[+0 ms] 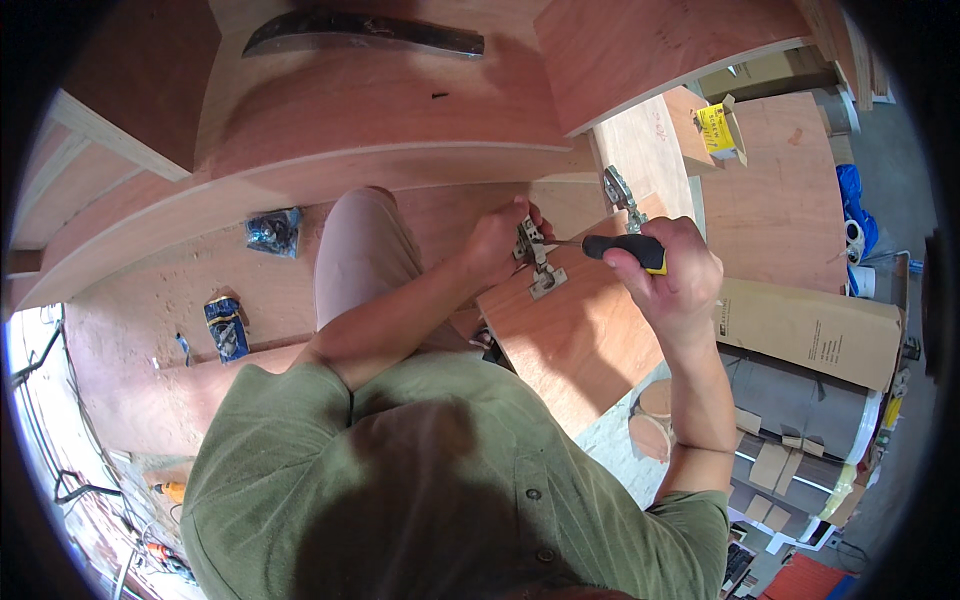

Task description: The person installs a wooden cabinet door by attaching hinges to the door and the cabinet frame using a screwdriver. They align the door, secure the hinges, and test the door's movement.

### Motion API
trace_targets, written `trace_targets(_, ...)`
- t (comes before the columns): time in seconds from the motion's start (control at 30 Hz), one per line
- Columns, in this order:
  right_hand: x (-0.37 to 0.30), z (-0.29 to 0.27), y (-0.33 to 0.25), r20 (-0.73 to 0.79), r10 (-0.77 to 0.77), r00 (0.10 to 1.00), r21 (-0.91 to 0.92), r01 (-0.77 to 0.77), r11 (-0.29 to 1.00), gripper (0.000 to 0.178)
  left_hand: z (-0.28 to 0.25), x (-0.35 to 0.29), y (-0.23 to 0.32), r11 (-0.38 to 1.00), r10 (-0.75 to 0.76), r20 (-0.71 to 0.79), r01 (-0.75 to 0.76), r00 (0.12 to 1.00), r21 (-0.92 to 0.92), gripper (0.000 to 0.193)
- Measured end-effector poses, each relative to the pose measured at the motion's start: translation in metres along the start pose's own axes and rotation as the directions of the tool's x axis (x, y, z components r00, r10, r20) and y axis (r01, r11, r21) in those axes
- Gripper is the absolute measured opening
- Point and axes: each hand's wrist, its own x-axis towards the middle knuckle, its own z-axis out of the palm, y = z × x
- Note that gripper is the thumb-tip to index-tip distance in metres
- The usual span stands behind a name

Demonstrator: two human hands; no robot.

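Note:
My right hand (685, 265) is wrapped round the black and yellow handle of a screwdriver (615, 246). Its thin shaft points left, and the tip meets the arm of a metal cabinet hinge (540, 262). Fingers of my left hand (497, 240) are closed on that hinge's arm, steadying it from the left side. The hinge's cup end lies at the edge of a reddish plywood panel (575, 345) in front of me. Beyond the screwdriver, a second metal hinge (622, 193) sits near a pale board. Whether the tip is seated in a screw is too small to tell.
A dark curved strip (365, 30) lies inside the wooden cabinet ahead. Plastic packets (273, 232) and a blue packet (227, 328) rest on the plywood at left. A yellow box (718, 130) stands at far right, above a large cardboard carton (805, 330).

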Motion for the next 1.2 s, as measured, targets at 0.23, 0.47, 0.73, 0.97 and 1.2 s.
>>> trace_targets(0.23, 0.012, -0.013, 0.007, 0.241, -0.076, 0.968, 0.442, -0.04, 0.896, 0.032, -0.001, 0.003, 0.002, 0.998, -0.008, 0.012, 0.009, 1.0, -0.054, 0.036)
trace_targets(0.47, 0.01, -0.002, 0.011, 0.172, -0.05, 0.984, 0.44, -0.031, 0.898, 0.035, -0.009, 0.011, 0.002, 0.998, 0.022, 0.038, -0.019, 0.999, -0.062, 0.037)
trace_targets(0.73, 0.011, 0.005, 0.007, 0.055, -0.075, 0.996, 0.337, 0.052, 0.94, 0.041, -0.012, 0.012, 0.002, 0.998, 0.009, 0.044, -0.006, 0.999, -0.07, 0.036)
trace_targets(0.97, 0.016, 0.004, 0.006, 0.157, -0.033, 0.987, 0.38, -0.03, 0.925, 0.035, -0.022, 0.016, 0.003, 0.99, -0.041, 0.078, 0.051, 0.996, -0.132, 0.039)
trace_targets(1.2, 0.014, 0.004, 0.002, 0.255, -0.03, 0.967, 0.413, -0.081, 0.907, 0.031, -0.025, 0.015, 0.001, 0.988, -0.019, 0.102, 0.034, 0.995, -0.148, 0.044)
